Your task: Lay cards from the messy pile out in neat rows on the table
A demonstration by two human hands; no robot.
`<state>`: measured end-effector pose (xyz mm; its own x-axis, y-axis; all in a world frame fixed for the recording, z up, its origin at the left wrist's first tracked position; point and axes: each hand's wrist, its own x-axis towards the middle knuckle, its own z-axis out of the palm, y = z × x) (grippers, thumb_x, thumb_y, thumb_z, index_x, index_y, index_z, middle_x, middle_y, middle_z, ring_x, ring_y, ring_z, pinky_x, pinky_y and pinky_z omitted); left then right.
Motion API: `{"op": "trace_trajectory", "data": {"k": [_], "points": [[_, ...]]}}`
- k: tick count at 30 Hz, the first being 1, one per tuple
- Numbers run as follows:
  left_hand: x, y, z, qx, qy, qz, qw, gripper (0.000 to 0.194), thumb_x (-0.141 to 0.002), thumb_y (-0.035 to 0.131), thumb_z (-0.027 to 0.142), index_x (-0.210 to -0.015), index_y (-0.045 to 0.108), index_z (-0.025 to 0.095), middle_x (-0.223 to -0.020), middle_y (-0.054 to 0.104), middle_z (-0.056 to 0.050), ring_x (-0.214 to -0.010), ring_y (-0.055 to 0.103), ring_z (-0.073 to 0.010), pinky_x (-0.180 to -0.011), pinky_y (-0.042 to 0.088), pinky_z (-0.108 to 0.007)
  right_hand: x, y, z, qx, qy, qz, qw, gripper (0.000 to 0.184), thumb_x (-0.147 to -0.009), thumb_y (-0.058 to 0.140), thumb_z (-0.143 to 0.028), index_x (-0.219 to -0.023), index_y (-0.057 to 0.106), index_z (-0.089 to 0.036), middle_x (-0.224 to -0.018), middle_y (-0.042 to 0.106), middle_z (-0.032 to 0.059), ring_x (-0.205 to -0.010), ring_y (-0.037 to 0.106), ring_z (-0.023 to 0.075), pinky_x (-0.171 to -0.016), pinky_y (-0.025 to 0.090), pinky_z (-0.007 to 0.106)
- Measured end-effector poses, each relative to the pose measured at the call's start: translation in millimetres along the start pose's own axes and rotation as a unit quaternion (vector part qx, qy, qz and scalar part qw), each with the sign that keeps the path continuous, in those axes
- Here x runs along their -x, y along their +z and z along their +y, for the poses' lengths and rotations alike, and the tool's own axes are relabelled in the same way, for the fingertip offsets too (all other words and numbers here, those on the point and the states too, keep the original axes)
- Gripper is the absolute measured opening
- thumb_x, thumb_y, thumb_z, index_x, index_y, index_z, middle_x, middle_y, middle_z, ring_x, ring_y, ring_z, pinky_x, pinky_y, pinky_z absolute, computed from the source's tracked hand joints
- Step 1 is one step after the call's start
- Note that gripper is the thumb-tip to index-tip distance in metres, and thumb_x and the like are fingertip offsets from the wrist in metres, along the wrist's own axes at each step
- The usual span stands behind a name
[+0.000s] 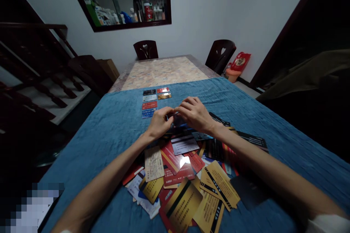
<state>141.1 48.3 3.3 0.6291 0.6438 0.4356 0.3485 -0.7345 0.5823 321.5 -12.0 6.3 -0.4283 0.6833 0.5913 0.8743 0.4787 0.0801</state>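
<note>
My left hand (160, 122) and my right hand (193, 113) meet over the far edge of a loose pile of plastic cards. Their fingertips pinch a card (178, 119), mostly hidden by the fingers. Below them, the pile holds gold cards (183, 204), red cards (179, 174), a white card with a dark stripe (185, 144) and a beige card (154, 164), overlapping at many angles. Beyond my left hand, several cards lie in two columns, with a blue card (147, 113), a red card (149, 105) and a gold card (164, 96) among them.
A blue cloth (117, 127) covers the near part of the table; patterned tabletop (161, 69) shows beyond. Dark chairs (146, 50) stand around it. At bottom left is a pixelated bright object (35, 211). Stair railings (41, 69) run along the left.
</note>
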Motion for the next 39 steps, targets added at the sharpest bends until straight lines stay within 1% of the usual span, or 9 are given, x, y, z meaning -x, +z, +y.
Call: {"op": "trace_trajectory", "data": {"k": [3, 7, 15, 21, 26, 29, 32, 35, 39], "points": [[-0.9, 0.8, -5.9, 0.003, -0.026, 0.012, 1.000, 0.010, -0.082, 0.055, 0.016, -0.083, 0.065, 0.015, -0.079, 0.066, -0.002, -0.072, 0.059, -0.0136, -0.067, 0.045, -0.024, 5.8, 6.2, 2.2, -0.009, 0.046, -0.001, 0.999, 0.026, -0.097, 0.047, -0.024, -0.117, 0.062, -0.018, -0.107, 0.067, 0.0117, -0.102, 0.047, 0.0268, -0.084, 0.032, 0.038], [-2.6, 1.0, -14.7, -0.001, -0.061, 0.020, 0.998, 0.006, -0.078, 0.057, 0.019, -0.077, 0.061, 0.016, -0.074, 0.064, 0.000, -0.069, 0.057, -0.0128, -0.064, 0.043, -0.024, 15.3, 16.6, 4.5, -0.026, 0.102, -0.034, 0.994, 0.034, -0.093, 0.054, -0.026, -0.125, 0.056, -0.016, -0.112, 0.067, 0.0132, -0.103, 0.049, 0.0277, -0.082, 0.034, 0.037], [-4.7, 5.8, -30.4, 0.084, -0.129, 0.010, 0.988, 0.005, -0.072, 0.058, 0.021, -0.075, 0.056, 0.017, -0.068, 0.063, 0.002, -0.064, 0.061, -0.0135, -0.063, 0.048, -0.024, 21.7, 31.7, -2.4, 0.017, 0.125, -0.088, 0.988, 0.053, -0.086, 0.064, -0.030, -0.134, 0.048, -0.012, -0.125, 0.062, 0.0175, -0.108, 0.049, 0.0309, -0.085, 0.033, 0.039], [-5.7, 9.5, -36.0, 0.168, -0.155, 0.011, 0.973, 0.011, -0.069, 0.061, 0.020, -0.073, 0.052, 0.018, -0.066, 0.059, 0.004, -0.062, 0.063, -0.0135, -0.063, 0.051, -0.026, 23.7, 35.3, -0.4, 0.056, 0.144, -0.061, 0.986, 0.053, -0.086, 0.065, -0.031, -0.132, 0.049, -0.012, -0.118, 0.062, 0.0174, -0.106, 0.050, 0.0308, -0.084, 0.033, 0.039], [-6.4, 12.0, -41.8, 0.219, -0.161, 0.008, 0.962, 0.014, -0.068, 0.062, 0.021, -0.074, 0.050, 0.018, -0.066, 0.057, 0.005, -0.062, 0.062, -0.0125, -0.064, 0.052, -0.026, 24.9, 38.0, 1.5, 0.068, 0.150, -0.045, 0.985, 0.044, -0.087, 0.059, -0.028, -0.128, 0.052, -0.012, -0.112, 0.062, 0.0155, -0.102, 0.050, 0.0296, -0.082, 0.033, 0.038], [-6.5, 11.8, -44.3, 0.193, -0.149, 0.014, 0.970, 0.014, -0.068, 0.063, 0.020, -0.075, 0.051, 0.017, -0.068, 0.059, 0.004, -0.063, 0.059, -0.0119, -0.064, 0.050, -0.025, 25.4, 37.5, 2.0, 0.067, 0.143, -0.038, 0.987, 0.040, -0.088, 0.057, -0.027, -0.126, 0.054, -0.014, -0.111, 0.062, 0.0146, -0.101, 0.049, 0.0293, -0.082, 0.033, 0.039], [-5.7, 9.3, -42.3, 0.136, -0.131, 0.028, 0.982, 0.015, -0.069, 0.063, 0.017, -0.081, 0.054, 0.017, -0.071, 0.061, 0.003, -0.067, 0.058, -0.0124, -0.065, 0.048, -0.025, 25.8, 36.7, 2.8, 0.070, 0.137, -0.030, 0.988, 0.039, -0.087, 0.057, -0.024, -0.125, 0.055, -0.015, -0.112, 0.062, 0.0142, -0.100, 0.049, 0.0288, -0.080, 0.033, 0.038], [-3.7, 5.8, -36.4, 0.074, -0.107, 0.032, 0.991, 0.023, -0.072, 0.062, 0.014, -0.094, 0.057, 0.018, -0.072, 0.060, 0.003, -0.067, 0.058, -0.0130, -0.066, 0.046, -0.025, 26.1, 36.5, 3.9, 0.076, 0.134, -0.024, 0.988, 0.039, -0.086, 0.059, -0.022, -0.124, 0.056, -0.016, -0.113, 0.061, 0.0143, -0.100, 0.048, 0.0285, -0.079, 0.034, 0.038], [-0.7, 3.8, -30.9, 0.011, -0.073, 0.026, 0.997, 0.038, -0.075, 0.059, 0.010, -0.112, 0.055, 0.019, -0.074, 0.060, 0.003, -0.070, 0.059, -0.0145, -0.071, 0.047, -0.027, 26.8, 36.7, 5.2, 0.077, 0.131, -0.020, 0.988, 0.039, -0.085, 0.059, -0.022, -0.124, 0.057, -0.016, -0.114, 0.059, 0.0148, -0.100, 0.047, 0.0289, -0.078, 0.035, 0.038]]}}
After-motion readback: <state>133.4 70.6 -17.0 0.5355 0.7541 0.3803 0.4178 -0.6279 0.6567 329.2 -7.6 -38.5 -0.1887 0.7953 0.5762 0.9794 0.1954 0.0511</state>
